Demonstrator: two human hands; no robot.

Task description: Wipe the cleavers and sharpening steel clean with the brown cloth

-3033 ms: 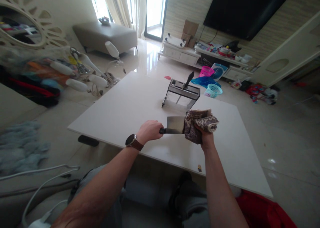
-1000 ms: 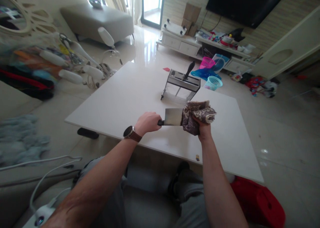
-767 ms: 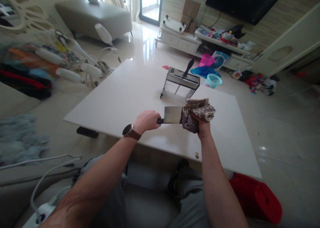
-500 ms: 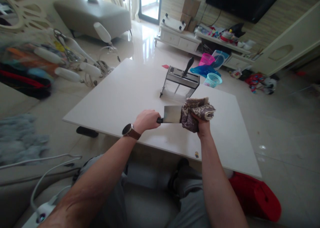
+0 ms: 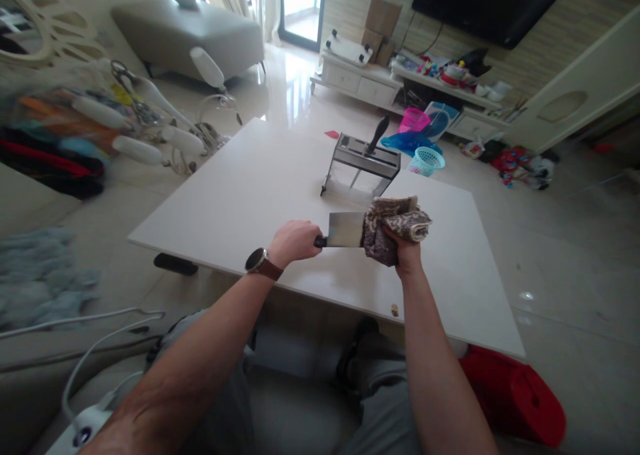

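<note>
Cleaver (image 5: 346, 230) hung over the surface (image 5: 225, 195), blade end hidden by a cloth (image 5: 383, 238). The left hand (image 5: 295, 240) was clamped on its handle (image 5: 321, 241), the right hand (image 5: 409, 255) around the cloth. Beyond stood a knife rack (image 5: 367, 155).

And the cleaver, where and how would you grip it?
Probably by the black handle, coming from the person's left: it points that way from the flat blade, and the left hand wraps it. The blade's right end is covered by the cloth in the right hand, so avoid that side.
</note>
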